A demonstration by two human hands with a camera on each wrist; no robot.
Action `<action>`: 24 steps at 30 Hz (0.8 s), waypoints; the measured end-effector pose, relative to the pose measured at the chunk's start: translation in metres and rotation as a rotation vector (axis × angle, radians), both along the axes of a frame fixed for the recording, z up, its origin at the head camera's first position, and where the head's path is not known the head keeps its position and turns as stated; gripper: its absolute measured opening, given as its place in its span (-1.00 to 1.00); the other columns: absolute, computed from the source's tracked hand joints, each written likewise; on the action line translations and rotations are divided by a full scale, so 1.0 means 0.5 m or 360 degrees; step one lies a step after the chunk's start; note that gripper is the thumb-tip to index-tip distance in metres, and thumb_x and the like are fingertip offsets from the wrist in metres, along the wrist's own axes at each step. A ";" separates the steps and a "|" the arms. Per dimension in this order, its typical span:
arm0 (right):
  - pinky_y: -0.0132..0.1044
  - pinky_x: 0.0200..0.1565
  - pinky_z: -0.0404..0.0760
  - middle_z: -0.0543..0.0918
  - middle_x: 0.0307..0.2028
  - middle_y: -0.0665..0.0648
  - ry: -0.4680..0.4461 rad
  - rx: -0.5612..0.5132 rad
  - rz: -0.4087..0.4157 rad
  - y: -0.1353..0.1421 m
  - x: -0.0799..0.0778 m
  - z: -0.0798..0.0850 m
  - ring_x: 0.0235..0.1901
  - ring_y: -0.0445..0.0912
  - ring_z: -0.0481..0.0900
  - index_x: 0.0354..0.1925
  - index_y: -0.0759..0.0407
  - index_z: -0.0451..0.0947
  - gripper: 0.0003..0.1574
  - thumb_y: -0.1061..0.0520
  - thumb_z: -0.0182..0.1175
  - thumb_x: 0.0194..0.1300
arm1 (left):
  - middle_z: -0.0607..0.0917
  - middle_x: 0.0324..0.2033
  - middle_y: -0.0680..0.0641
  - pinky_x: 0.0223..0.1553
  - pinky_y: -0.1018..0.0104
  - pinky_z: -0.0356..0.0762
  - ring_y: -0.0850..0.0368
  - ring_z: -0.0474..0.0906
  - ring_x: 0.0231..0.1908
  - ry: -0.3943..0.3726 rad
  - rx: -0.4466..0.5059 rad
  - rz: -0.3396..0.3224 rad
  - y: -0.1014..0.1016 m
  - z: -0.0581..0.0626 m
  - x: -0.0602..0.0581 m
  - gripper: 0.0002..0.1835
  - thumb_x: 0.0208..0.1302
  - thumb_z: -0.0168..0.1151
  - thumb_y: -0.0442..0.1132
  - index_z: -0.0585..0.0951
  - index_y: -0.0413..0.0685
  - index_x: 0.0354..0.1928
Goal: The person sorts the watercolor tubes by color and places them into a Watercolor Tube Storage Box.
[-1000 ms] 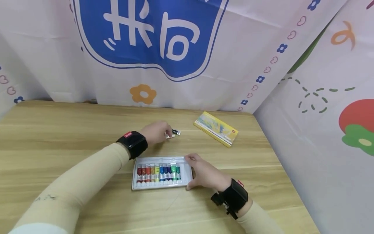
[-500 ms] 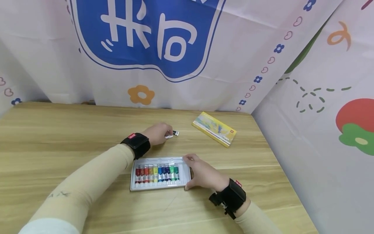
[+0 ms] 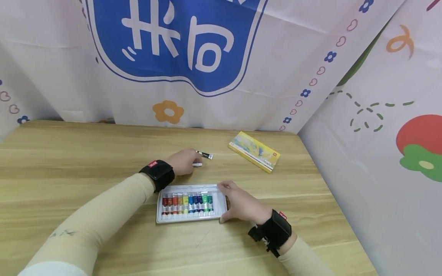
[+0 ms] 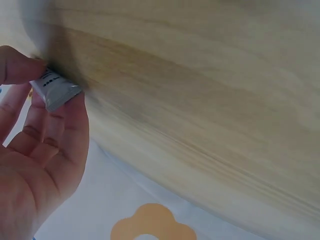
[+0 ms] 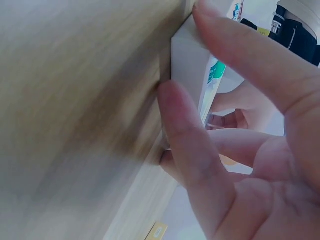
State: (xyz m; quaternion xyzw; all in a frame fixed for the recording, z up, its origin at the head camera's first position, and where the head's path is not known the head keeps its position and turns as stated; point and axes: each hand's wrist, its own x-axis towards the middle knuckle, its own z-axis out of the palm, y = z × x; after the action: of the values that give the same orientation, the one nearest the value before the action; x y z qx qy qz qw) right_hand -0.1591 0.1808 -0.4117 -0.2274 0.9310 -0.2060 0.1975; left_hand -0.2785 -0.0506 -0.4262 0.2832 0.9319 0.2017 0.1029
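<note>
My left hand [image 3: 184, 162] pinches a small white paint tube [image 4: 57, 90] between thumb and fingers, close over the table behind the tray; its crimped end points out of the grip. Just beyond these fingers lies a black paint tube [image 3: 206, 155]. A white plastic tray [image 3: 219, 205] in front holds a row of several paint tubes [image 3: 186, 204], running from reds through yellow and blues to greens, with bare slots at its right end. My right hand [image 3: 246, 204] holds that right end, thumb at the near corner and fingers at the far one.
A yellow flat box [image 3: 254, 151] lies at an angle at the back right of the wooden table [image 3: 276, 184]. A printed white cloth [image 3: 221, 111] hangs along the back edge, and another wall of it stands to the right.
The left hand has drawn the white tube slightly towards me and left, away from the black tube, which now shows more fully. The right hand still holds the tray in place.
</note>
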 end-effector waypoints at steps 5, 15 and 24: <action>-0.04 0.37 0.37 0.19 0.49 0.35 0.0003 0.0005 0.0004 0.000 0.001 0.004 0.40 0.19 0.33 0.53 0.34 0.16 0.30 0.08 0.65 -0.01 | 0.70 -0.24 -0.05 0.00 0.04 0.59 0.03 0.57 -0.21 -0.0005 0.0022 -0.0029 -0.019 0.000 0.003 -0.77 0.19 0.30 -0.54 0.75 -0.15 -0.17; -0.03 0.36 0.38 0.18 0.49 0.35 -0.0012 -0.0021 0.0002 0.000 -0.002 0.003 0.39 0.20 0.34 0.54 0.33 0.15 0.31 0.10 0.65 -0.01 | 0.74 -0.11 -0.13 0.04 0.02 0.60 -0.03 0.63 -0.10 -0.0166 0.0113 0.0029 -0.051 0.031 0.023 -0.73 0.18 0.36 -0.49 0.77 -0.16 -0.07; -0.02 0.37 0.35 0.17 0.50 0.35 -0.0023 -0.0030 -0.0013 0.002 -0.003 0.004 0.40 0.20 0.32 0.54 0.34 0.14 0.31 0.11 0.65 -0.01 | 0.75 -0.23 -0.04 -0.09 0.12 0.62 0.04 0.61 -0.21 -0.0262 0.0242 0.0083 -0.052 0.064 0.050 -0.85 0.23 0.42 -0.42 0.80 -0.14 -0.17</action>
State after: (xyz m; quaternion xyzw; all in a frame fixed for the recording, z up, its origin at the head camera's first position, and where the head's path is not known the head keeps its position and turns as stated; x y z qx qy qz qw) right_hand -0.1604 0.1817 -0.4097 -0.2240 0.9285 -0.2173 0.2012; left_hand -0.2534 -0.0765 -0.3942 0.2483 0.9094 0.2971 0.1521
